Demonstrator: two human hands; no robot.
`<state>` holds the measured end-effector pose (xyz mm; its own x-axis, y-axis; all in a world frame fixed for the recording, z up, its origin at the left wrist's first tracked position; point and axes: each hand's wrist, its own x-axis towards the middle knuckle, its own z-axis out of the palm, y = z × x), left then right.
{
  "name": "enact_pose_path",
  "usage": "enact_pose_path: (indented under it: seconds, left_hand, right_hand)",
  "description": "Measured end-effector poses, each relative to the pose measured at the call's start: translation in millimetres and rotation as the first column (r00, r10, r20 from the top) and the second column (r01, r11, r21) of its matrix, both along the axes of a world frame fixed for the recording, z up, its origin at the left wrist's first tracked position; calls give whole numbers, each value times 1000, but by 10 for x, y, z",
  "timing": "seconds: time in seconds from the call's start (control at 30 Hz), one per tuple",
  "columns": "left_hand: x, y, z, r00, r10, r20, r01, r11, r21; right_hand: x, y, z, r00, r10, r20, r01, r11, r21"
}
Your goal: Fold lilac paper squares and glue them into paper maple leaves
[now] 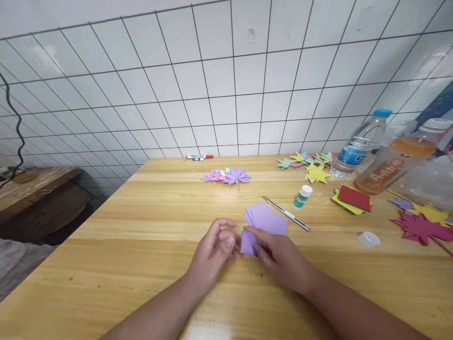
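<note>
Between the thumb and fingers of my right hand (283, 257) is a small purple paper square (248, 243), held just above the table. My left hand (217, 248) is close to the square's left edge, its fingers curved and apart with nothing in them. Behind my right hand lies a fanned stack of purple paper sheets (267, 218), partly covered by that hand. A utility knife (286, 213) rests slanted beside the stack, and a white and green glue stick (302, 197) stands upright behind it.
Paper leaves (236, 176) lie near the wall, with more yellow and green leaves (316, 173) to the right. A water bottle (359, 148), an orange drink bottle (396, 163), coloured paper squares (354, 198), a clear cap (369, 239) and red leaves (421, 227) occupy the right side. Markers (200, 157) lie at the back.
</note>
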<state>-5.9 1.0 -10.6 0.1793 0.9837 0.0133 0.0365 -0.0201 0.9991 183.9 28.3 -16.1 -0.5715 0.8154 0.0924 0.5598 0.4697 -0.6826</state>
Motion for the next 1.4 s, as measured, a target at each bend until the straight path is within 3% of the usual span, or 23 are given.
enact_pose_path:
  seconds: [0.13, 0.23, 0.47, 0.67, 0.77, 0.87, 1.03, 1.17, 1.27, 1.4]
  left_hand:
    - [15, 31, 18, 995, -72, -64, 63, 989, -131]
    - [30, 41, 11, 990, -116, -76, 105, 986, -132]
    - [36, 45, -30, 984, -94, -153, 73, 987, -140]
    - [40, 49, -47, 983, -52, -175, 35, 994, -99]
    - [43, 43, -48, 983, -44, -181, 29, 996, -87]
    - [54, 28, -49, 979, -56, -197, 41, 996, -77]
    - [54, 9, -23, 965, -63, -255, 48, 997, -64]
    - [1, 4, 12, 974, -118, -191, 117, 993, -14]
    - [-19, -19, 31, 939, -198, -281, 203, 979, -12]
    - [21, -33, 5, 909, -192, -370, 193, 981, -37]
  right_hand:
    - [1, -16, 16, 999, 12, 35, -14, 998, 58]
    - [2, -20, 34, 998, 53, 29, -55, 996, 76]
    - [17, -24, 11, 997, 63, -48, -58, 995, 84]
    - [37, -37, 62, 963, 21, -267, -26, 1000, -16]
    - [14, -12, 40, 966, -64, -251, 36, 993, -113]
    - [-11, 6, 8, 975, -57, -213, 19, 984, -176]
    - [-24, 15, -8, 979, -66, -193, 27, 980, -199]
    - [-30, 32, -32, 964, -119, -238, 68, 975, -210]
    - [-32, 36, -49, 957, -138, -253, 89, 977, -195]
    - [-27, 25, -51, 960, -115, -254, 74, 983, -165]
